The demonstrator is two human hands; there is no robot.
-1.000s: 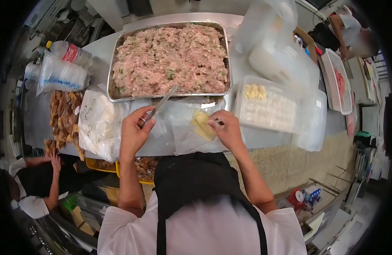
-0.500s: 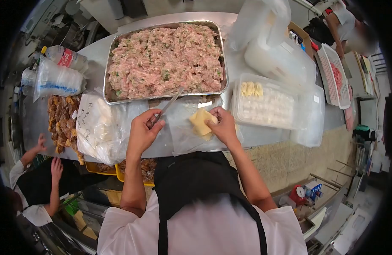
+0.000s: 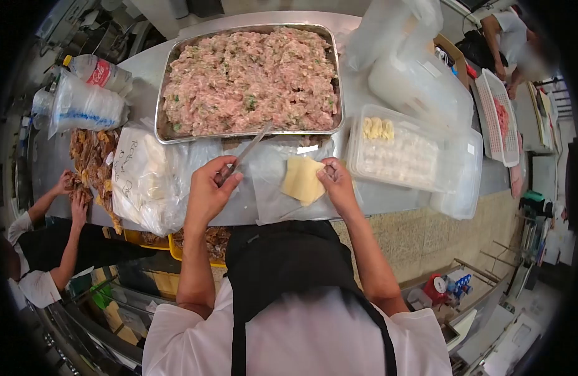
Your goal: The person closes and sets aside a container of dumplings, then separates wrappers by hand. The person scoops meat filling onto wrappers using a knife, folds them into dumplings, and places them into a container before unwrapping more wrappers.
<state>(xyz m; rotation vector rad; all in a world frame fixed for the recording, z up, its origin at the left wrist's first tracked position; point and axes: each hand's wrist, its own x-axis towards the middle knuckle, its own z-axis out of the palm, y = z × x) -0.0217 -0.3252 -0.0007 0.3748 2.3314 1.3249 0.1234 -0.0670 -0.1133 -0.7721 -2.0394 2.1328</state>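
Note:
My left hand [image 3: 207,191] is closed around the handle of a narrow metal knife [image 3: 252,148], its blade tip near the front rim of a large metal tray [image 3: 251,135]. Minced meat with green flecks [image 3: 248,81] fills that tray. My right hand [image 3: 340,191] pinches the right edge of a square yellow dumpling wrapper [image 3: 301,180]. The wrapper hangs fairly flat above a clear plastic sheet [image 3: 270,210]. To the right, a clear plastic container [image 3: 395,160] holds several pale yellow dumplings [image 3: 378,128] in its far left corner.
A plastic bag with handwriting [image 3: 139,182] lies left, beside brown meat pieces [image 3: 92,153] that a co-worker's hands [image 3: 79,194] touch. A cola bottle [image 3: 104,74] and bagged cups [image 3: 88,109] stand far left. More plastic boxes [image 3: 420,88] and a white basket [image 3: 494,119] are right.
The wrapper, folded over before, is now spread flatter, and my right hand has moved slightly right. My left hand still holds the knife. The co-worker's hands have come together at the brown meat.

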